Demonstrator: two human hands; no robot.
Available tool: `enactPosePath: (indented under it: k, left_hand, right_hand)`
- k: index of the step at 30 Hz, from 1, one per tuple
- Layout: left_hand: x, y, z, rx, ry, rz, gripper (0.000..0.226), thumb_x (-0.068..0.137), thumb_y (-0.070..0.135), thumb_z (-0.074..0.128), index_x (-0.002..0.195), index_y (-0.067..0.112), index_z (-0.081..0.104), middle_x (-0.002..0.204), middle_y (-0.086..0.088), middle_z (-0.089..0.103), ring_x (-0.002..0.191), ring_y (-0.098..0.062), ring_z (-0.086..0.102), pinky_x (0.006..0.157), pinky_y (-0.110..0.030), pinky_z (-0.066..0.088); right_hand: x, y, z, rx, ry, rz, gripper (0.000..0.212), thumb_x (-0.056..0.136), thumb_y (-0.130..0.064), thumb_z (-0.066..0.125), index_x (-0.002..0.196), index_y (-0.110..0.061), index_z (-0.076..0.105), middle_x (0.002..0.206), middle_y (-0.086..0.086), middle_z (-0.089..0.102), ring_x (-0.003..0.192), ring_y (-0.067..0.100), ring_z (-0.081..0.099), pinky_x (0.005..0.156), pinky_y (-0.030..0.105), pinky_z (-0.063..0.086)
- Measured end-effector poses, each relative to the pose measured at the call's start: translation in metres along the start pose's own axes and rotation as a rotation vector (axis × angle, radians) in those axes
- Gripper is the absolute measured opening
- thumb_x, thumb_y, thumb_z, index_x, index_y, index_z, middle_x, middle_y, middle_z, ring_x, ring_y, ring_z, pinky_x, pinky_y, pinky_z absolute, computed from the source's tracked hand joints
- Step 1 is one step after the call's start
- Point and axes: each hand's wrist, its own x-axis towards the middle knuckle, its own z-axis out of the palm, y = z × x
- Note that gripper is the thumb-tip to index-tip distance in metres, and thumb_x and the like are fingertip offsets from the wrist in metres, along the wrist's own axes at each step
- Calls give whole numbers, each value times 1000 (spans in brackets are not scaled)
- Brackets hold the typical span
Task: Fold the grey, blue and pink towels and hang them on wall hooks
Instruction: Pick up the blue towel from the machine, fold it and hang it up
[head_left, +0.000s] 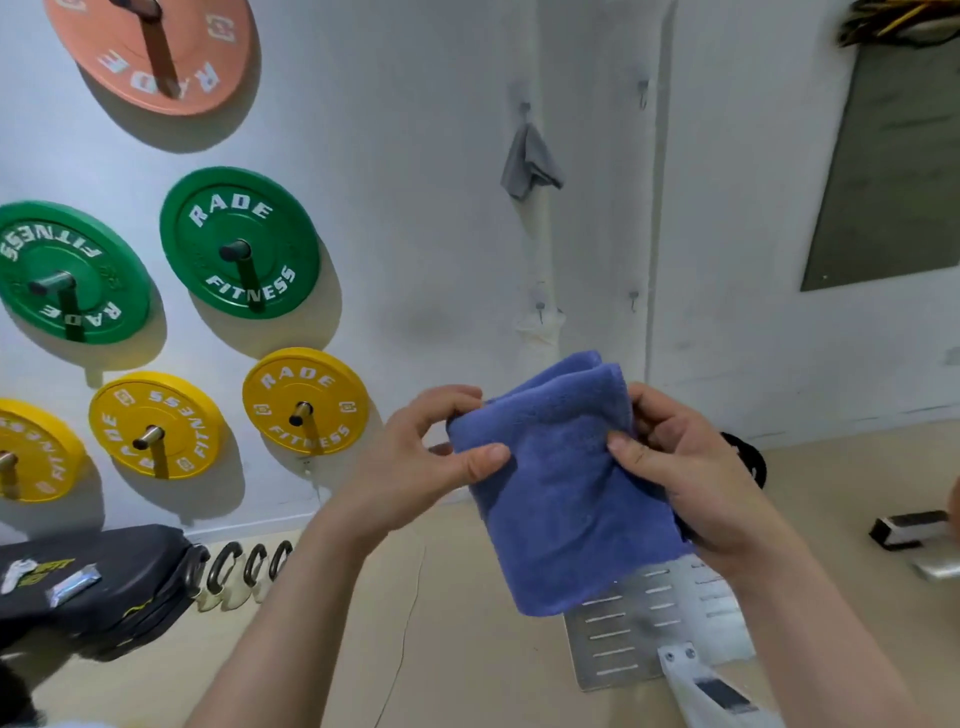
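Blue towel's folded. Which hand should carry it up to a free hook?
Probably right: the right hand grips the blue towel at the edge directly below a free hook; the left hand holds the farther edge.

Your blue towel (561, 483) hides most fingers of your right grip (691, 478) behind it; only the thumb shows. At 11 o'clock the top edge cuts the salmon weight plate (156, 52); at 9 o'clock the left edge cuts a green weight plate (62, 270), and at 8 o'clock a yellow weight plate (26, 452). The wall hooks (643, 88) near 1 o'clock are too small to tell their shape.
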Motion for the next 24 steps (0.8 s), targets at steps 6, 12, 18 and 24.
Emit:
enactPosePath:
  k: [6, 12, 18, 24]
  left_hand:
    - [74, -40, -3, 23, -408, -114, 70, 65, 62, 74, 90, -3, 67, 83, -24, 61, 76, -17, 55, 70, -28, 42]
    - [149, -69, -10, -208, -41, -78, 50, 65, 40, 70, 80, -7, 67, 77, -27, 59, 72, -27, 57, 66, -38, 42]
    - [232, -114, -38, -562, -54, -132, 43, 55, 37, 83, 86, 8, 75, 84, -11, 70, 77, -23, 66, 63, -27, 54]
    - [336, -155, -91, -552, -226, -62, 46, 62, 22, 84, 104, 11, 72, 101, -15, 71, 95, -27, 69, 77, -31, 55]
  right_hand:
    - [73, 5, -38, -409, -42, 10, 27, 96, -3, 47, 101, -26, 61, 91, -4, 66, 88, 10, 61, 88, 35, 48]
    - [145, 39, -58, -629, -32, 7, 21, 98, -15, 47, 109, -32, 54, 95, 1, 69, 90, 21, 65, 82, 38, 53]
    - [236, 84, -65, -75, -55, 390, 29, 93, -29, 60, 118, -15, 58, 107, 19, 70, 90, 27, 66, 77, 39, 50]
    - [364, 108, -31, -1046, 174, 195, 51, 83, -42, 66, 128, -38, 41, 111, -11, 48, 91, 5, 55, 77, 24, 44]
